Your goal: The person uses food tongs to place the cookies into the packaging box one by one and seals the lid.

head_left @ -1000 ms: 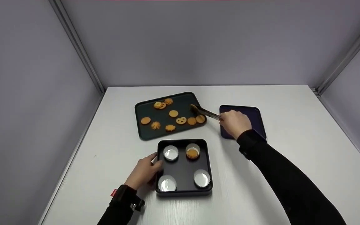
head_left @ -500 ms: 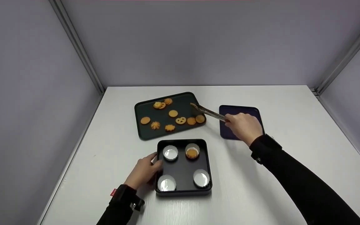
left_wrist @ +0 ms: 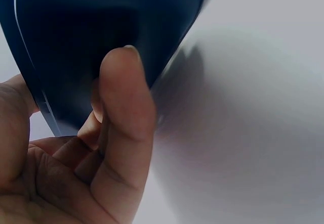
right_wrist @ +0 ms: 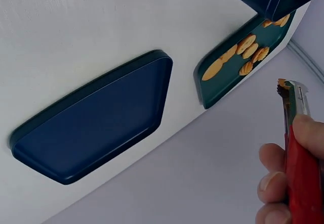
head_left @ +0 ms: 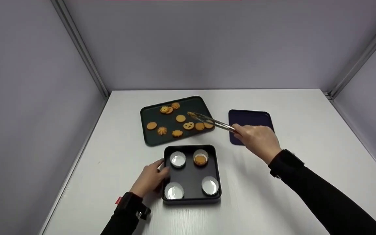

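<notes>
In the head view my left hand (head_left: 148,179) grips the left wall of a deep dark square pan (head_left: 192,176), thumb over the rim; the left wrist view shows its fingers (left_wrist: 126,118) against the pan's side. The pan holds several white fluted cups (head_left: 178,159), and a cookie (head_left: 200,160) lies in the back right one. My right hand (head_left: 259,140) holds metal tongs (head_left: 219,124) by their red handle (right_wrist: 302,173). A small brown ridged cookie (right_wrist: 282,85) sits between the tong tips, over the right part of the green tray (head_left: 194,103).
Several cookies and biscuits, one pretzel-shaped (head_left: 188,126), lie scattered on the green tray behind the pan. A smaller dark blue tray (head_left: 246,117) lies at the right, partly under my right hand. All stand on a white table (head_left: 109,147) with grey walls around.
My right hand has drawn back toward me and to the right. The tong tips, with the cookie, have shifted slightly left and nearer. My left hand and the pan have stayed put.
</notes>
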Tool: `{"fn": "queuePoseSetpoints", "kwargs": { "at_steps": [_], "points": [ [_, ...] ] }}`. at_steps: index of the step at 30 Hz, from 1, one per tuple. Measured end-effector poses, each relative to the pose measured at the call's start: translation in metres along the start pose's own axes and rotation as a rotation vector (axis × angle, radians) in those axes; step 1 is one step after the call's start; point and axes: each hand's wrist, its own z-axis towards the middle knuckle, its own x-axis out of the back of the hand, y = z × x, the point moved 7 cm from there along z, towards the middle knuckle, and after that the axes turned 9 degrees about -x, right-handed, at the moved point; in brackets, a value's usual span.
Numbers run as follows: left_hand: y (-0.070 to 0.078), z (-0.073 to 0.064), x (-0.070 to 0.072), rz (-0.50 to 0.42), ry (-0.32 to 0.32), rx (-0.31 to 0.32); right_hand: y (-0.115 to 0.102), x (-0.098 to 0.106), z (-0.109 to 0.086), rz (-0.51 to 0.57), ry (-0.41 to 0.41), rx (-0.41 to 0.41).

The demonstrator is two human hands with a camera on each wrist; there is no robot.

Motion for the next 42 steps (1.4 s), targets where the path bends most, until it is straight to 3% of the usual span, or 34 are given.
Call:
{"fn": "queuePoseSetpoints", "kwargs": {
  "at_steps": [8,17,28,42],
  "points": [
    [-0.002,0.000,-0.001,-0.005,-0.007,0.012,-0.023,0.019,-0.015,0.004,0.151,0.200],
    [-0.003,0.000,0.000,-0.007,-0.013,0.032,-0.037,0.030,-0.035,0.046,0.175,0.369],
    [-0.003,0.000,-0.002,-0.009,-0.022,0.035,-0.046,0.022,-0.045,0.067,0.141,0.420],
    [0.000,-0.001,0.000,0.006,-0.008,0.020,-0.054,0.007,-0.046,0.008,0.058,0.409]
  ]
}}
